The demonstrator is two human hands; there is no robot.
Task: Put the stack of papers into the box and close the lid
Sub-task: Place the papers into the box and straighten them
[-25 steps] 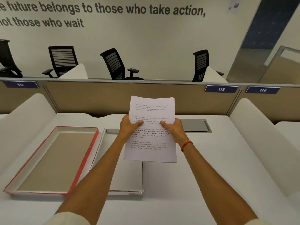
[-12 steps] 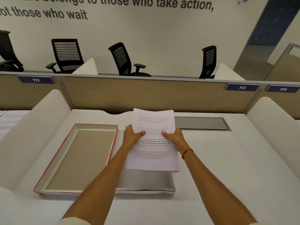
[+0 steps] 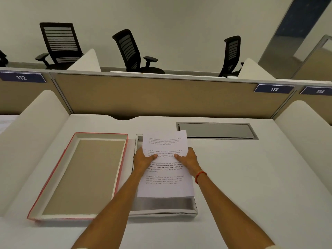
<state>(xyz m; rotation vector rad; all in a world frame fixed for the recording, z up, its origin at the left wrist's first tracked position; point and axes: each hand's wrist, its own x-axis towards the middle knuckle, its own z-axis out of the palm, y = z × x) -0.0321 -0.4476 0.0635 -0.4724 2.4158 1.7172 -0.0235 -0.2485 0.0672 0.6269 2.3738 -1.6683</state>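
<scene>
A stack of printed white papers [image 3: 166, 187] is held over the shallow white box [image 3: 165, 205] in the middle of the desk, its far end tilted up past the box's far rim. My left hand [image 3: 144, 159] grips the stack's left edge and my right hand [image 3: 188, 161] grips its right edge, thumbs on top. The box's red-edged lid [image 3: 80, 175] lies upside down to the left of the box, side by side with it. Most of the box's inside is hidden by the papers and my arms.
A grey cable hatch [image 3: 217, 131] is set into the desk behind the box, to the right. White side dividers [image 3: 34, 133] and a tan back partition [image 3: 152, 97] close in the desk. Black office chairs [image 3: 133, 51] stand beyond it.
Both hands have lowered the stack from chest height down and forward over the box. The view has tipped downward and shifted left.
</scene>
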